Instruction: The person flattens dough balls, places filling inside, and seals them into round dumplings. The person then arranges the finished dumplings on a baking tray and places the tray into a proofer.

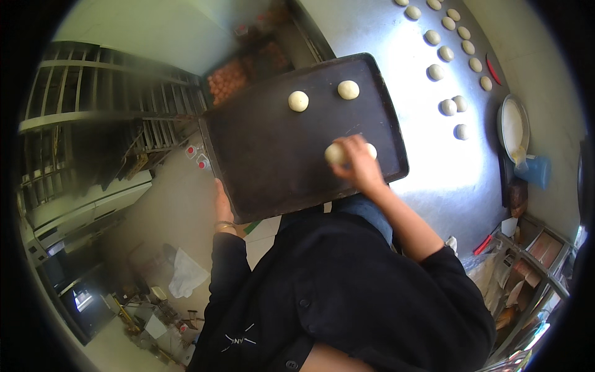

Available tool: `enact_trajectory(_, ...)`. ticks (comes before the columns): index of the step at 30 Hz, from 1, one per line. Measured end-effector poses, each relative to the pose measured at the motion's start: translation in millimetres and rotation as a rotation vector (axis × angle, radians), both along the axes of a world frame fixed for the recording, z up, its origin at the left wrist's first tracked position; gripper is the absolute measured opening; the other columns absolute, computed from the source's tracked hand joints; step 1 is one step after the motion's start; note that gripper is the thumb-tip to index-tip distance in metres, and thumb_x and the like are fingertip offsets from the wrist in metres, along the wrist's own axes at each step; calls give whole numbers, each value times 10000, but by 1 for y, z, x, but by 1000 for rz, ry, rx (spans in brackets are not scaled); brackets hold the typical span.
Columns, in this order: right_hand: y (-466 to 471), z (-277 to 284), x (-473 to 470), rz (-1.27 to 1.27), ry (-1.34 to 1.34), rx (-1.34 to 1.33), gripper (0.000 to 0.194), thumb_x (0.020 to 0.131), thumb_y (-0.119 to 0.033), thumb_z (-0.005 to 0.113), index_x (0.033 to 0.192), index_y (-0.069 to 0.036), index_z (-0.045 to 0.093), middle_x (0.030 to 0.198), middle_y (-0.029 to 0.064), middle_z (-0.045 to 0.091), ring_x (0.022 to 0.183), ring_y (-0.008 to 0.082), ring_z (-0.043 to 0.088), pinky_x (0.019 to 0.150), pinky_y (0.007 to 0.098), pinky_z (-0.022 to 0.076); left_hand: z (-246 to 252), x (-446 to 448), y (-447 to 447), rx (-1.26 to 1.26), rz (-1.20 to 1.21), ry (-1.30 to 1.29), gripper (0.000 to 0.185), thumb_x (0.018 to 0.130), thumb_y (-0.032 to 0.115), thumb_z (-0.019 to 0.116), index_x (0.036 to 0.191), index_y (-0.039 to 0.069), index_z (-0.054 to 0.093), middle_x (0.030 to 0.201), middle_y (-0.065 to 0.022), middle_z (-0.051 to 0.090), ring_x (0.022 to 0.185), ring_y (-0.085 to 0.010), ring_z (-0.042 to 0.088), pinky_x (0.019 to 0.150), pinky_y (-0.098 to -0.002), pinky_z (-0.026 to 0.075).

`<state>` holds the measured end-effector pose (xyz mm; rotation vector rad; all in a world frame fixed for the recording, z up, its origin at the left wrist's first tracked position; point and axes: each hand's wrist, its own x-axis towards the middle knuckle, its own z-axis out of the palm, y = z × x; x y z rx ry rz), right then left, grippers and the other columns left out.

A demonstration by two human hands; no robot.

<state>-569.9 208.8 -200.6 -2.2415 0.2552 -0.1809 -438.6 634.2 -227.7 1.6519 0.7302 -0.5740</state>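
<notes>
A dark rectangular baking tray [269,153] is held out in front of my body, its right end by the metal worktable. My left hand [224,204] grips the tray's near left edge, fingers along the outer side. Over the tray's near right part, my right hand [360,162], slightly blurred, has its fingers around a pale dough ball [334,154]. Another dough ball [371,151] shows partly behind that hand. Toward the tray's far side sit two more, a left dough ball [298,101] and a right dough ball [348,90], apart from each other.
Several dough balls [436,72] lie on the metal worktable [418,153]. Along its wall side are a red curved object [493,69], a metal bowl [528,122] and a blue plastic container [534,172]. A metal rack [69,116] and red-capped bottles [203,164] stand left.
</notes>
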Motion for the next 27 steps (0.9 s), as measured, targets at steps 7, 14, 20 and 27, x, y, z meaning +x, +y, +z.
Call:
enact_trajectory(7, 51, -27, 13, 130, 60, -59, 552, 797, -148, 868, 1297, -87, 643, 1208, 144, 608, 1145, 371, 632, 984, 475, 568, 6, -1, -7, -34, 45, -6, 867, 1132, 683, 419, 1569, -58, 527, 1566, -156, 615, 1436, -277, 586, 1203, -401, 465)
enact_trajectory(14, 59, -25, 8, 126, 59, -108, 626, 793, -291, 924, 1328, -111, 654, 1210, 154, 601, 1141, 375, 632, 983, 486, 551, -7, -7, 5, -144, -7, 0, 906, 1128, 691, 430, 1642, -55, 430, 1660, -162, 529, 1500, -311, 528, 1271, -417, 381)
enact_trajectory(20, -102, -16, -23, -676, -177, -328, 465, 849, -146, 829, 1266, -1, 683, 1369, 233, 630, 1231, 443, 611, 1066, 522, 501, -29, 1, 27, -143, -45, -47, 934, 1116, 708, 445, 1652, -57, 414, 1703, -163, 472, 1513, -320, 490, 1271, -409, 369)
enact_trajectory(27, -316, -89, -122, -846, 426, -384, 778, 866, -217, 821, 1587, -153, 536, 1601, 272, 474, 1437, 504, 467, 1194, 557, 457, -27, 3, 24, 17, -53, -38, 882, 1124, 691, 439, 1664, -6, 415, 1690, -149, 489, 1508, -321, 498, 1268, -432, 377)
